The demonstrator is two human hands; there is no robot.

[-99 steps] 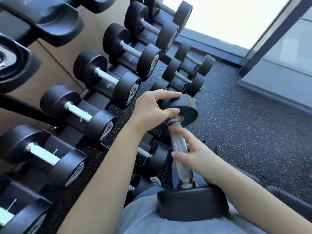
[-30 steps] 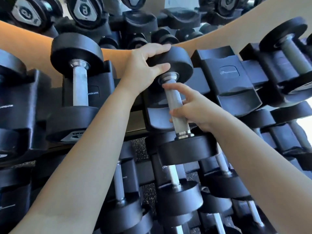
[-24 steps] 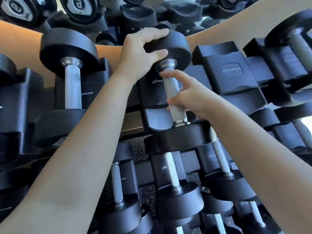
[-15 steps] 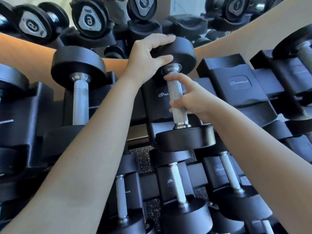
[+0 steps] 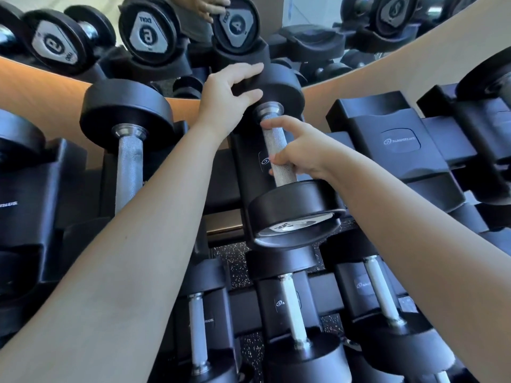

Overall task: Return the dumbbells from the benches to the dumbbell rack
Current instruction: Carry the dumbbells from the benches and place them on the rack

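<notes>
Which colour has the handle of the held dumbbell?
Silver, knurled metal handle; only the head view shows it.

Two bare hands are holding a black dumbbell with a rough silver bar [image 5: 279,158] over a black rack cradle [image 5: 249,172]. The left hand [image 5: 226,100] is gripping the far round end (the top one), and the right hand [image 5: 298,150] is wrapping around the bar.

2 hands show: left hand [image 5: 224,98] and right hand [image 5: 298,150]. They share 1 dumbbell [image 5: 278,158]. The upper row has 1 more whole dumbbell [image 5: 128,161], plus 2 cut off by the frame's edges, 1 far left [image 5: 16,139] and 1 far right [image 5: 489,84]. 1 empty cradle [image 5: 398,139] sits in that row. The lower row shows 3 dumbbells [image 5: 197,327] [image 5: 293,313] [image 5: 384,299]. The mirror [image 5: 304,12] shows 4 labelled ends [image 5: 55,45] [image 5: 149,31] [image 5: 235,23] [image 5: 395,9].
</notes>
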